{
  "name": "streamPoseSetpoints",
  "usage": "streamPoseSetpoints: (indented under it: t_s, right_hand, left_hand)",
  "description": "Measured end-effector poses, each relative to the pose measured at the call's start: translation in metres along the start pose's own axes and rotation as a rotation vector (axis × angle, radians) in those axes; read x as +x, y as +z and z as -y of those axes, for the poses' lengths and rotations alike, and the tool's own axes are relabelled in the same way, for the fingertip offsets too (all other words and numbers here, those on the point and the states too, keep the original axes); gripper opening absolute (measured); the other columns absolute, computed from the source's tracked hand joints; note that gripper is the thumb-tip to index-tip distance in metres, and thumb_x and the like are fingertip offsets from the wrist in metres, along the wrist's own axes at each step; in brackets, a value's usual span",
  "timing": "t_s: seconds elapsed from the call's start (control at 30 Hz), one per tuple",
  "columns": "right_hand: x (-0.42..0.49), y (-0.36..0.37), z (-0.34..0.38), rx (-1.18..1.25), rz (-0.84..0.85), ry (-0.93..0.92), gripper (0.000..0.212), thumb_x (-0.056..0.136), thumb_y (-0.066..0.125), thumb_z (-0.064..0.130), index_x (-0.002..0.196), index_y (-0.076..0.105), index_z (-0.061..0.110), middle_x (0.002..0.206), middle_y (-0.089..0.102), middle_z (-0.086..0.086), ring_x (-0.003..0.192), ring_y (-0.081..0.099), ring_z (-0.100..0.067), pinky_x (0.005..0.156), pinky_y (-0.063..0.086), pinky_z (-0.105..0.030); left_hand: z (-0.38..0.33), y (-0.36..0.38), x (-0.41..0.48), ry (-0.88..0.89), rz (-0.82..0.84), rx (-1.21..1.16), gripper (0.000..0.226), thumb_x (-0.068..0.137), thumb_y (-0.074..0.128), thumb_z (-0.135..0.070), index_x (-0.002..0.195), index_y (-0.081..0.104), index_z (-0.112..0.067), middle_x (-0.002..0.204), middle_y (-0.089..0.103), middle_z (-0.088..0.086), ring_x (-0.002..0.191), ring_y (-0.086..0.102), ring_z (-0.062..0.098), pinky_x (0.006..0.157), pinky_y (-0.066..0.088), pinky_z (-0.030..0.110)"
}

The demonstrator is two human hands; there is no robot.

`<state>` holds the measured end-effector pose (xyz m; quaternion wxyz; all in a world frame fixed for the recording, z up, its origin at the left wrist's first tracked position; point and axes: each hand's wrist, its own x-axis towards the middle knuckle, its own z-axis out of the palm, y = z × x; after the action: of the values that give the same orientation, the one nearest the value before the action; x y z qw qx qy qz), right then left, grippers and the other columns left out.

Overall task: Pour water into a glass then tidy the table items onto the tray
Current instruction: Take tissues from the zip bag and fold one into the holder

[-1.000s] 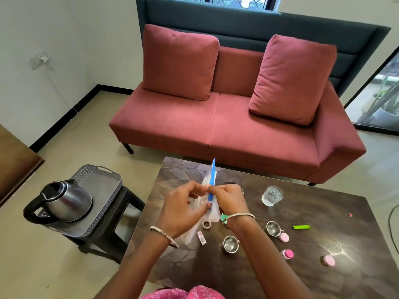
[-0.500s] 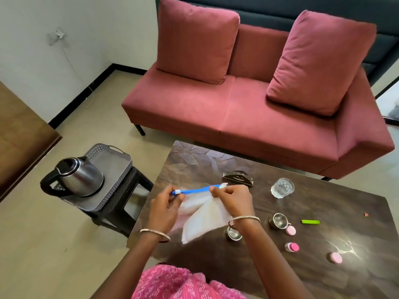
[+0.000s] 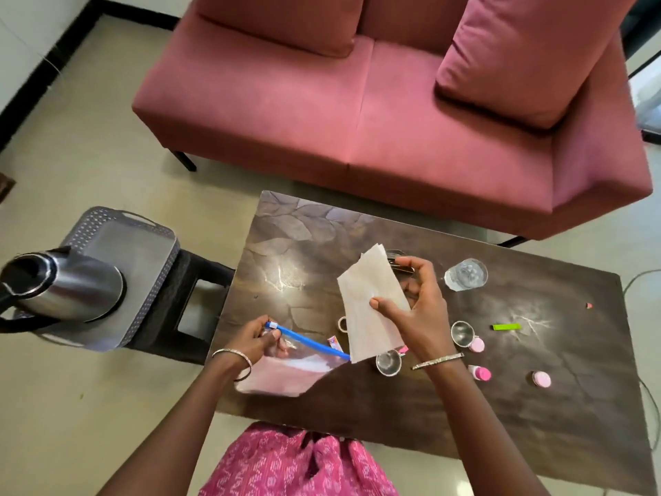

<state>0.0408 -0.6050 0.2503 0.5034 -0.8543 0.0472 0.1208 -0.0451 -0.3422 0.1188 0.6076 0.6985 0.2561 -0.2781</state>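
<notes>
Dark brown table [image 3: 536,417] with leaf-vein pattern; pink-red sofa [image 3: 393,112]; silver kettle [image 3: 68,284] on grey perforated tray [image 3: 143,241]; clear pouch [image 3: 286,370] with blue zip strip; white tissue [image 3: 368,309]; bright green stick [image 3: 506,327]; pink caps [image 3: 540,379]; pink patterned dress [image 3: 297,463].

You won't find a single word, number, brand or sign here that can be read. The small pink-and-white packet [image 3: 333,341] lying on the worktop [image 3: 465,424] towards its left edge carries some coloured printing, but it is too small and blurred for you to make out. The green strip [image 3: 506,327] nearer the right edge looks plain, with no lettering you can see.
</notes>
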Motion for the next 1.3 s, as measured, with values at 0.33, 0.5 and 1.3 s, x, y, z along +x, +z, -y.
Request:
streamPoseSetpoints:
  t_s: [0.33,0.5,1.3]
  right_hand:
    - [0.039,0.023,-0.018,0.028,0.096,0.195,0.021,0.075,0.083,0.012,0.091,0.073,0.02,0.087,0.076,0.002,0.081,0.069,-0.014,0.074,0.055,-0.039]
    - [0.05,0.031,-0.019,0.101,0.119,0.261,0.012,0.077,0.082,0.011,0.084,0.074,0.007,0.086,0.073,-0.015,0.076,0.066,-0.015,0.07,0.053,-0.035]
    - [0.001,-0.001,0.006,0.455,0.193,0.334,0.019,0.083,0.079,0.02,0.096,0.072,0.008,0.095,0.076,-0.017,0.081,0.073,-0.023,0.065,0.059,-0.031]
  left_hand:
    - [-0.004,-0.014,0.122,-0.182,-0.065,-0.112,0.01,0.097,0.041,0.01,0.102,0.046,0.002,0.079,0.054,0.019,0.064,0.053,0.025,0.051,0.056,0.025]
    - [-0.014,-0.033,0.144,-0.114,-0.117,0.413,0.022,0.09,0.061,-0.007,0.111,0.054,-0.003,0.102,0.063,0.018,0.095,0.062,0.032,0.09,0.049,0.039]
    - [-0.103,-0.005,0.036,0.168,0.223,-0.413,0.008,0.075,0.074,-0.02,0.082,0.077,-0.015,0.079,0.075,0.006,0.069,0.069,0.015,0.06,0.058,0.025]
